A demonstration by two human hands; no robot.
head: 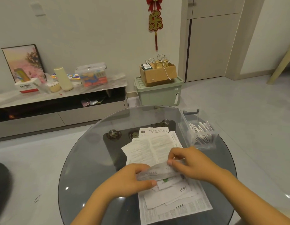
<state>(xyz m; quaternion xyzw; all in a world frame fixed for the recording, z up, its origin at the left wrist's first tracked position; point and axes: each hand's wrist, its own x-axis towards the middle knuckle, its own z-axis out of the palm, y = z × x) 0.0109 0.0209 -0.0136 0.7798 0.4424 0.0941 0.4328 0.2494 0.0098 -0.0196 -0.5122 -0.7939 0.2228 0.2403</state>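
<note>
Above the round smoked-glass table (79,159), head view: left hand (124,181) and right hand (189,164) each pinch one end of a folded white printed paper leaflet (157,172), held just over spread white printed sheets (173,208), near a clear plastic box (186,117) of sachets.

The leaflet (158,172) pinched between my left hand (129,181) and right hand (191,163) is blurred, its print unreadable, and my hands hide both ends. Print on the sheets (150,146) beneath is too small to read. The bottom edge cuts off my forearms and the table (85,159); the left edge cuts a dark shape (1,179).
</note>
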